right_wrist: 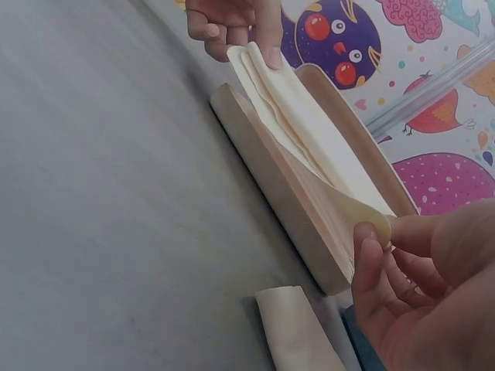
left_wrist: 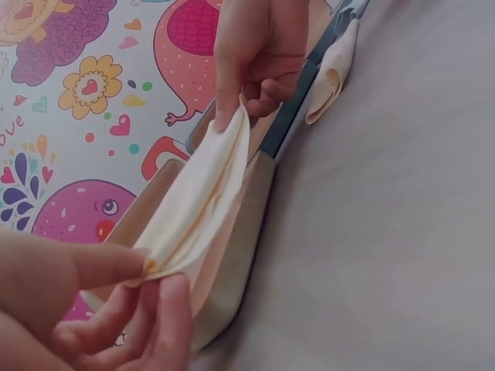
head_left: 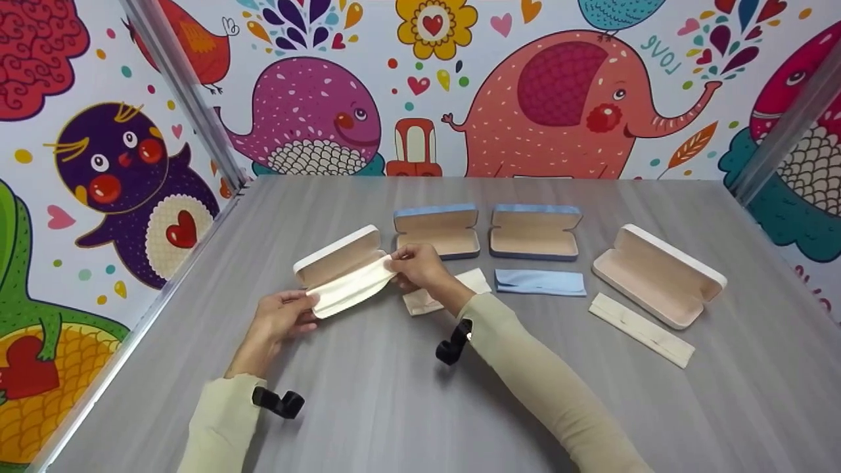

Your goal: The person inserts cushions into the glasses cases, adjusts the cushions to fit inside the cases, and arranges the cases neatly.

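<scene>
A folded cream cloth [head_left: 351, 289] is stretched between my two hands over an open white glasses case [head_left: 336, 255] on the left of the table. My left hand [head_left: 279, 318] pinches the cloth's near-left end between thumb and fingers. At its other end, my right hand [head_left: 424, 266] pinches a corner. In the right wrist view the cloth [right_wrist: 309, 131] hangs in loose layers, its lower edge drooping above the case's pinkish lining [right_wrist: 298, 182]. The left wrist view shows the case's outer wall [left_wrist: 244, 255] below the cloth.
Two open blue glasses cases [head_left: 437, 222] [head_left: 533, 231] stand at the back middle. A folded blue cloth [head_left: 540, 282] lies before one; another cream cloth [head_left: 420, 303] lies partly under my right arm. Rightward are another open white case [head_left: 650, 279] and a cream cloth strip [head_left: 640, 330].
</scene>
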### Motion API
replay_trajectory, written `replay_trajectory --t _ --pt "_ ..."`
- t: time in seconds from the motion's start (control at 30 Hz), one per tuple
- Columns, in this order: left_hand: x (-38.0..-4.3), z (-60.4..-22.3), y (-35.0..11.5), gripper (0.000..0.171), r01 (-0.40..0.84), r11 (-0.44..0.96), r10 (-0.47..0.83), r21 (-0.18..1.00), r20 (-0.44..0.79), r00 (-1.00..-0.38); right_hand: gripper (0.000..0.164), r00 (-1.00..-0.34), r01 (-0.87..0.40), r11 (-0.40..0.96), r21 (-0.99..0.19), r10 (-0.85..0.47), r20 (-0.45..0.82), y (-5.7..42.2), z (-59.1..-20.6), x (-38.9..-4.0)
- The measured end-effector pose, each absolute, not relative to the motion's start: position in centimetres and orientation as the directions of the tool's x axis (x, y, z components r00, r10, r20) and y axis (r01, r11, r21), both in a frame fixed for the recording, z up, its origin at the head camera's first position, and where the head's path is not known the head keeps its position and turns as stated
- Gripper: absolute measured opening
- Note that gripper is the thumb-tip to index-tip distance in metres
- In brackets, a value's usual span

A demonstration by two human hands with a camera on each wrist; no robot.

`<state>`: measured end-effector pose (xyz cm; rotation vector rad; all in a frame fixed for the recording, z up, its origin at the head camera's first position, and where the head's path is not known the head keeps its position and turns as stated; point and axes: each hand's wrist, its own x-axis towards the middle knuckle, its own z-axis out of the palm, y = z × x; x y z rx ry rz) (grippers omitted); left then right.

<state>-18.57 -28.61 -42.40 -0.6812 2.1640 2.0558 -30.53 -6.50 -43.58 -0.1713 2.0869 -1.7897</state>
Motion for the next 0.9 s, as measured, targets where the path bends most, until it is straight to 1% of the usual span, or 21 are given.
replay_trajectory --t 0.13,0.3,0.43,0.5,0.67,0.9 --pt "-18.9 -42.2 -28.6 0.038 -0.344 -0.074 -0.269 0.936 -0.351 -0.897 0.015 -0.922 0.148 0.194 -0.97 -0.327 -0.207 -6.9 -43.7 -31.1" --pt "-19.3 -42.3 -28.7 0.042 -0.347 -0.104 -0.271 0.932 -0.362 -0.892 0.016 -0.932 0.149 0.229 -0.962 -0.292 -0.213 -7.4 -43.8 -31.8" --pt "-19.6 -42.6 -29.0 0.046 -0.35 -0.136 -0.282 0.927 -0.375 -0.883 0.014 -0.943 0.143 0.227 -0.963 -0.264 -0.202 -8.0 -43.8 -32.2" --pt "-19.7 -42.7 -29.1 0.047 -0.352 -0.145 -0.295 0.925 -0.38 -0.877 0.011 -0.95 0.124 0.247 -0.961 -0.25 -0.187 -8.3 -43.8 -32.3" --pt "-19.9 -42.9 -29.2 0.046 -0.36 -0.126 -0.333 0.924 -0.382 -0.862 0.009 -0.962 0.048 0.291 -0.956 -0.242 -0.122 -8.8 -43.8 -32.4" --pt "-20.3 -43.1 -29.3 0.035 -0.371 -0.086 -0.358 0.925 -0.376 -0.855 0.008 -0.974 -0.039 0.343 -0.939 -0.224 -0.042 -9.2 -43.9 -32.3"
